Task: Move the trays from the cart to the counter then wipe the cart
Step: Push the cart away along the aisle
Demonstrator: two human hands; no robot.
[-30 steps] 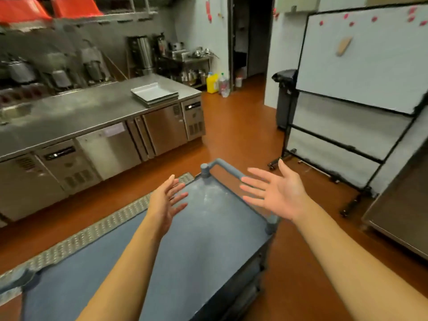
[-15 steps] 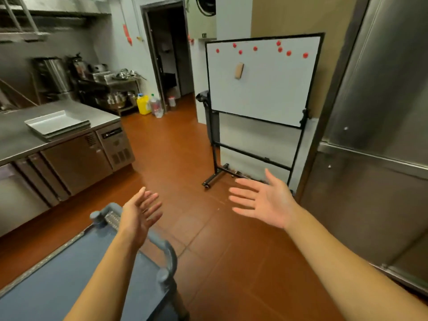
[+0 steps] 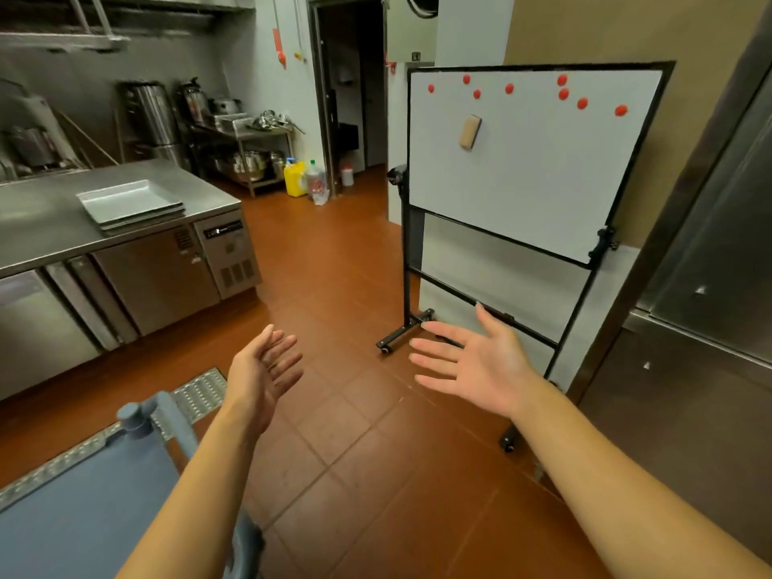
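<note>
Resting on counter: trays [image 3: 130, 206] stacked on the steel counter [image 3: 37, 227], far left
Cart: grey cart [image 3: 79, 520] at lower left; top bare
Left hand: left hand [image 3: 259, 376] over the floor; fingers spread, holding nothing
Right hand: right hand [image 3: 476, 365] fingers splayed, empty; whiteboard [image 3: 530, 160] behind

Blue-grey cart [image 3: 83, 507], silver trays [image 3: 129, 204], steel-grey counter [image 3: 41, 227], white whiteboard [image 3: 530, 160], yellow jug [image 3: 295, 179]
</note>
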